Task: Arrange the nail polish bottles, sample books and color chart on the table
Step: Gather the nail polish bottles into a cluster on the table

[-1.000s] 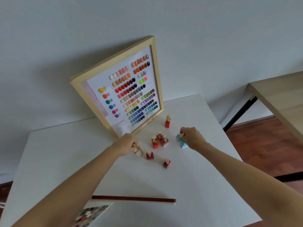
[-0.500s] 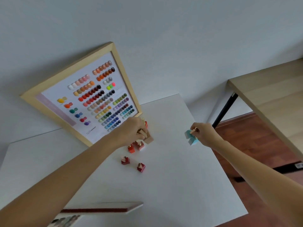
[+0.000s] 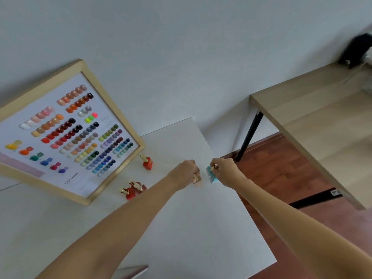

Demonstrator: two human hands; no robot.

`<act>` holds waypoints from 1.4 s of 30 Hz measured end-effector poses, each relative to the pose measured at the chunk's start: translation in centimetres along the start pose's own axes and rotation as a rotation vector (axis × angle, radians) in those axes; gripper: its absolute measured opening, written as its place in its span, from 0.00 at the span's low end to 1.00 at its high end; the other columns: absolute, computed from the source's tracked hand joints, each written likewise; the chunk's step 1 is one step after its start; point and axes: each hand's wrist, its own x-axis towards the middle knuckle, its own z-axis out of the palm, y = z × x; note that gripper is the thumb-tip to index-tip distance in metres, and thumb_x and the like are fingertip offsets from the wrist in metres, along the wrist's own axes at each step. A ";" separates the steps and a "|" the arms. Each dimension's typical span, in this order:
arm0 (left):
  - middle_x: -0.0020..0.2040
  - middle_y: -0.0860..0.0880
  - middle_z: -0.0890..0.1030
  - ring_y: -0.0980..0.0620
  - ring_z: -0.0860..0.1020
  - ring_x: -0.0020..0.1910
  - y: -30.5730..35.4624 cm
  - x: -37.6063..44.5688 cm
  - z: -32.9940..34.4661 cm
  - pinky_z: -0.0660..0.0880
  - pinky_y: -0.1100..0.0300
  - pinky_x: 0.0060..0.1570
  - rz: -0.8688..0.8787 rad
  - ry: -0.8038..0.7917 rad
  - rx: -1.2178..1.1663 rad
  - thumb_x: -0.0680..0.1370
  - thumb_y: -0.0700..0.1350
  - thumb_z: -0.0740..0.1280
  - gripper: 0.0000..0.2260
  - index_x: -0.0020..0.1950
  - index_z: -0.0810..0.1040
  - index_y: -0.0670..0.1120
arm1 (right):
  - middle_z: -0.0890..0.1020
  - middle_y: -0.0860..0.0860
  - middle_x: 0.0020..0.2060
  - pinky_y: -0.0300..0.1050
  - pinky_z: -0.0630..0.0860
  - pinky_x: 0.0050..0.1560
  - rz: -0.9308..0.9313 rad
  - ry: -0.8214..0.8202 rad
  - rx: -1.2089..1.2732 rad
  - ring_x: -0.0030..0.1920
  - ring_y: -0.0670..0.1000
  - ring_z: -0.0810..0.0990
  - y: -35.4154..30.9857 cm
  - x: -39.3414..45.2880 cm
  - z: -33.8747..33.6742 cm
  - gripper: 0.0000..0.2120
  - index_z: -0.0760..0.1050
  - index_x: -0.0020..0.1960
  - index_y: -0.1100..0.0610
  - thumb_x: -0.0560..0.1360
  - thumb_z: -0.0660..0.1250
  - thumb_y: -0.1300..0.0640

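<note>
Head view. Both hands work near the right edge of the white surface (image 3: 181,228). The left hand (image 3: 184,174) is closed in a pinch on the gold cap of a beige bottle (image 3: 198,183); the bottle hangs below the fingers with its base at or just above the surface, and contact cannot be told. The right hand (image 3: 225,170) is closed in a like pinch on the cap of a light-blue bottle (image 3: 211,175), which sits just beside the surface's right edge. The two held bottles lie side by side, near each other but apart, the blue one to the right of the beige one. Each bottle's long axis runs from cap to base, tilted in this wide-angle picture.

The remaining bottles lie to the left of both hands: a single red bottle (image 3: 148,163) just beside the lower corner of the framed color chart (image 3: 66,133), and a cluster of red bottles (image 3: 133,190) partly hidden by the left forearm. The left hand is the nearer to these. The chart leans against the wall. A corner of a sample book (image 3: 132,271) shows at the bottom edge.

Judgement: the coming move is setting both bottles down side by side.
</note>
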 end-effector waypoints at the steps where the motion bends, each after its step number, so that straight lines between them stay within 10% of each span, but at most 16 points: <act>1: 0.58 0.43 0.77 0.42 0.78 0.54 0.2 0.3 0.3 0.75 0.51 0.58 0.000 0.000 -0.003 0.73 0.36 0.69 0.11 0.55 0.81 0.40 | 0.82 0.58 0.50 0.52 0.81 0.49 0.007 -0.005 0.009 0.46 0.57 0.81 0.1 0.0 0.1 0.08 0.77 0.55 0.58 0.77 0.63 0.61; 18: 0.63 0.44 0.70 0.38 0.80 0.47 1.2 -1.4 0.9 0.78 0.50 0.48 0.121 0.102 -0.008 0.74 0.38 0.69 0.18 0.63 0.73 0.43 | 0.80 0.57 0.51 0.44 0.79 0.49 0.024 -0.029 0.105 0.45 0.54 0.81 0.9 -1.1 0.9 0.27 0.66 0.68 0.53 0.73 0.70 0.64; 34: 0.67 0.52 0.67 0.53 0.75 0.59 -14.4 -15.7 -3.0 0.76 0.60 0.56 -0.118 0.344 -0.202 0.73 0.40 0.70 0.25 0.67 0.68 0.52 | 0.69 0.62 0.66 0.56 0.68 0.65 0.035 0.052 -0.085 0.63 0.64 0.70 -2.0 -3.8 0.5 0.39 0.57 0.74 0.54 0.69 0.72 0.67; 38: 0.65 0.50 0.65 0.49 0.76 0.56 -17.4 -18.6 -3.1 0.78 0.55 0.54 -0.229 0.232 -0.149 0.70 0.35 0.69 0.27 0.65 0.66 0.51 | 0.67 0.61 0.67 0.50 0.66 0.65 -0.179 0.265 -0.028 0.64 0.62 0.69 -6.2 -5.0 2.3 0.32 0.65 0.70 0.55 0.69 0.68 0.70; 42: 0.69 0.49 0.60 0.49 0.76 0.53 -18.1 -19.8 -2.1 0.78 0.55 0.53 -0.272 0.046 -0.129 0.66 0.42 0.75 0.38 0.70 0.58 0.53 | 0.69 0.57 0.66 0.48 0.69 0.65 -0.306 0.107 -0.039 0.64 0.57 0.71 -11.2 -5.0 5.7 0.31 0.64 0.71 0.54 0.71 0.70 0.63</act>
